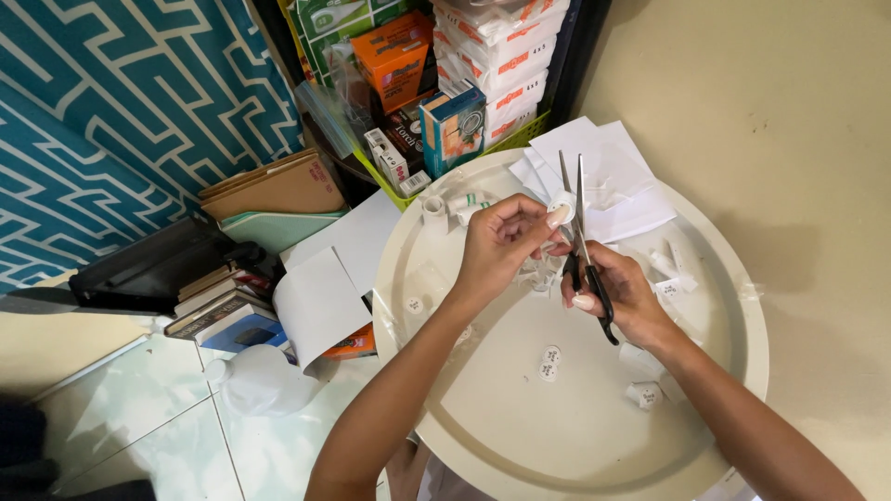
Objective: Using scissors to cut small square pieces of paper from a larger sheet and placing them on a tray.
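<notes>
My right hand (620, 295) grips black-handled scissors (580, 223), blades pointing away from me and slightly apart. My left hand (503, 243) pinches a small white paper piece (561, 204) right against the blades. Both hands hover over a large round cream tray (483, 436). Small cut white paper labels (549, 363) lie scattered on the tray. White paper sheets (617, 190) rest on the tray's far rim, just beyond the scissors.
Left of the tray lie loose white sheets (320, 301), stacked books (223, 311), brown folders (278, 186) and a black case (153, 264). Behind, a green basket holds several boxes (453, 125). A white plastic bottle (260, 380) lies on the tiled floor.
</notes>
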